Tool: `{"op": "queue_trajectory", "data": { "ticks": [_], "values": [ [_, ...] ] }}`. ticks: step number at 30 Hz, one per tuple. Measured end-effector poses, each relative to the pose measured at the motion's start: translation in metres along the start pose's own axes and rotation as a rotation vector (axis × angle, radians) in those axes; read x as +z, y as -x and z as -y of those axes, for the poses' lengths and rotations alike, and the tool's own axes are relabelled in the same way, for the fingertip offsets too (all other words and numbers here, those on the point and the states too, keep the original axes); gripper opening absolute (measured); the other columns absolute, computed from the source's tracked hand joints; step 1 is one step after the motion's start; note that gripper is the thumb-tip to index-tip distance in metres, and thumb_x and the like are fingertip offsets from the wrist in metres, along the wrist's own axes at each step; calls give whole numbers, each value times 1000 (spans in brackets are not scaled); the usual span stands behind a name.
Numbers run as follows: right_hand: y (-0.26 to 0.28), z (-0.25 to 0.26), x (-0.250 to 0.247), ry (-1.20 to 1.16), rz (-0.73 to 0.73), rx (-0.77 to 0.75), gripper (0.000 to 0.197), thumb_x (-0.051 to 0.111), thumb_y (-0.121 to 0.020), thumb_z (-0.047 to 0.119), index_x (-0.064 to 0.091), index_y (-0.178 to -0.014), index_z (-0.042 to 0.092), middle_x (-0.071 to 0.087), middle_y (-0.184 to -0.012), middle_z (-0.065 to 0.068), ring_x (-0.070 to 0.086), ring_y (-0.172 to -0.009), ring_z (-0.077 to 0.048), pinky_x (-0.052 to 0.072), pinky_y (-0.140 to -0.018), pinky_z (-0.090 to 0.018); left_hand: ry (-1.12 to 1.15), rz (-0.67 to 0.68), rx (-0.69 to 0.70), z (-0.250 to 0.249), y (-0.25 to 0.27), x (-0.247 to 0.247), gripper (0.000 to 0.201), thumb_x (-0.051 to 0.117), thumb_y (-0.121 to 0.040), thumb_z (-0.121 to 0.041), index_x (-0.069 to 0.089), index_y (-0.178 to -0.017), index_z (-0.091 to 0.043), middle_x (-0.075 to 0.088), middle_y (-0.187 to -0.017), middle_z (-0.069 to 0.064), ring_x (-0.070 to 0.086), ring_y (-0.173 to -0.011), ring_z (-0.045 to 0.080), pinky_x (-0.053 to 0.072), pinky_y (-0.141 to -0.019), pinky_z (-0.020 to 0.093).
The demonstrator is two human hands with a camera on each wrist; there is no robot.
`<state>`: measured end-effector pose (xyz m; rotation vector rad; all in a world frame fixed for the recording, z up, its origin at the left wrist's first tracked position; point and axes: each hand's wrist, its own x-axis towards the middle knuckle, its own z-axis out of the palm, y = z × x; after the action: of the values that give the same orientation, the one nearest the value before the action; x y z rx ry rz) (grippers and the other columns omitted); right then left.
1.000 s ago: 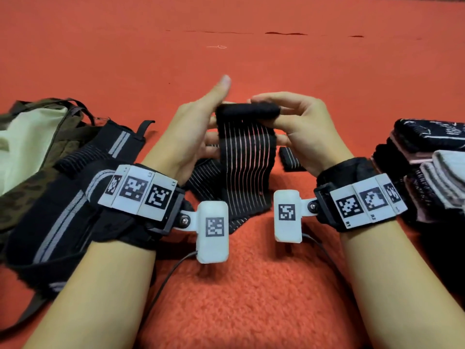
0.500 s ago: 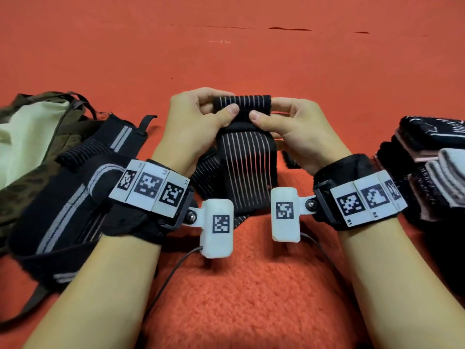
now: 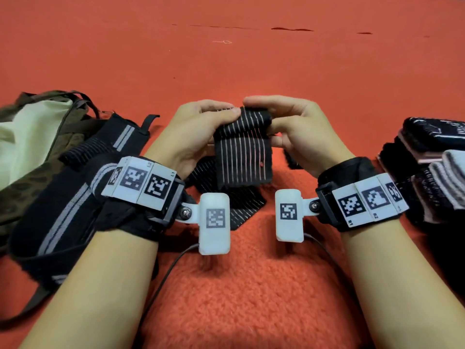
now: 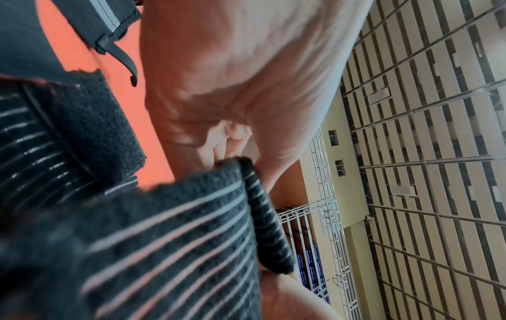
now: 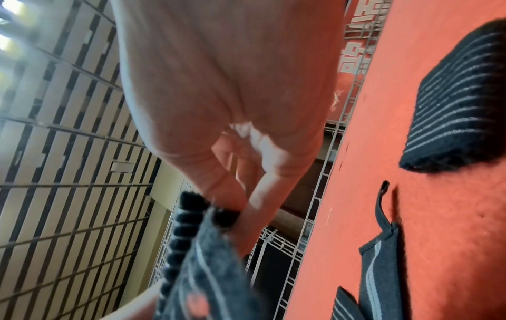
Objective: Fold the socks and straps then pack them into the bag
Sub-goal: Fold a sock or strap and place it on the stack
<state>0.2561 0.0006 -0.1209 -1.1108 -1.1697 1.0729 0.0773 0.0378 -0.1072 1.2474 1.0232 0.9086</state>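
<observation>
Head view shows both hands raised over the red carpet [image 3: 251, 59], meeting at the top edge of a black strap with thin pale stripes [image 3: 242, 152]. The left hand [image 3: 193, 137] curls over the strap's upper left corner, fingers on the far side and thumb on the near face; the right hand [image 3: 299, 132] pinches the upper right corner the same way, thumb toward the camera. The top of the strap is rolled over into a thick fold between the 2 hands, and the rest hangs down toward the carpet, its lower end lying loose on the floor between the wrists.

The left wrist camera shows the folded edge [image 4: 263, 216] running up into the palm; the right wrist camera shows the same edge [image 5: 191, 227] caught between thumb and fingers.

To the left, the open camouflage bag [image 3: 30, 137] with a pale lining lies on the carpet, and a wider black strap with a grey band [image 3: 75, 197] sprawls against it, reaching under the left forearm. To the right, a stack of folded socks [image 3: 427, 159] sits close beside the right wrist. Another folded striped strap [image 5: 460, 104] rests on the carpet past the right hand. Beyond the hands the carpet lies wide open.
</observation>
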Motion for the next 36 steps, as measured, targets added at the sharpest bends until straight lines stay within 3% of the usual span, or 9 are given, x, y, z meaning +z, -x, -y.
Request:
{"op": "queue_trajectory", "data": {
  "ticks": [2,6,12,19,26,28,32,34,36],
  "values": [
    [0,3,-1,-127,6,102,44,44,-89,-6,67,-123,9,71,-121,-11,68,-90,-19,55,-61,-32,26,-18,29,0,0,-1,16,73,-91,-15,72,-107,-13,72,-90,2,70,-65,9,55,-56,25],
    [5,2,-1,40,126,207,23,63,-97,33,73,-110,16,67,-102,-10,56,-88,-28,47,-64,-30,-15,-15,89,-1,2,-1,22,73,-91,-12,70,-113,-12,74,-99,7,74,-73,12,56,-58,24],
    [6,0,-3,103,30,124,24,70,-94,15,73,-117,9,75,-101,-7,68,-81,-22,55,-59,-25,-38,8,63,-2,4,0,18,71,-94,-23,74,-107,-11,78,-96,5,77,-84,19,57,-61,26],
    [7,3,3,28,-23,96,25,74,-88,2,75,-112,10,76,-93,-5,72,-70,-15,53,-53,-22,-4,-53,164,2,3,3,9,69,-94,-9,74,-102,-8,76,-81,0,75,-73,15,57,-59,26],
    [4,0,-4,51,-84,-27,31,69,-84,-11,76,-106,10,77,-98,-9,72,-90,-21,63,-77,-37,-64,100,-33,-2,6,2,63,51,-89,-73,69,-106,-15,78,-87,6,77,-77,26,60,-63,35],
    [5,0,-5,96,-44,-51,34,68,-82,-15,77,-102,10,78,-103,-12,73,-96,-21,63,-82,-36,-20,112,-51,-3,6,2,55,56,-91,-65,66,-103,-12,76,-83,9,74,-69,26,62,-63,36],
    [6,3,-7,133,60,-8,52,54,-70,-19,76,-107,11,73,-119,-11,68,-113,-17,57,-97,-34,44,38,-25,-1,3,3,16,70,-92,-15,71,-104,-5,72,-86,12,74,-66,26,62,-61,33],
    [4,8,-11,-28,30,108,56,42,-78,-21,68,-120,6,70,-124,-15,67,-110,-23,57,-93,-37,56,26,-20,1,1,2,21,69,-92,-10,69,-112,-3,73,-96,15,75,-73,27,62,-61,32],
    [4,12,-12,-74,11,200,34,51,-93,-3,64,-123,6,71,-117,-15,70,-103,-27,60,-88,-40,81,9,12,3,0,3,25,70,-92,-8,67,-117,-4,72,-105,17,75,-75,27,61,-59,31]
  ]
}}
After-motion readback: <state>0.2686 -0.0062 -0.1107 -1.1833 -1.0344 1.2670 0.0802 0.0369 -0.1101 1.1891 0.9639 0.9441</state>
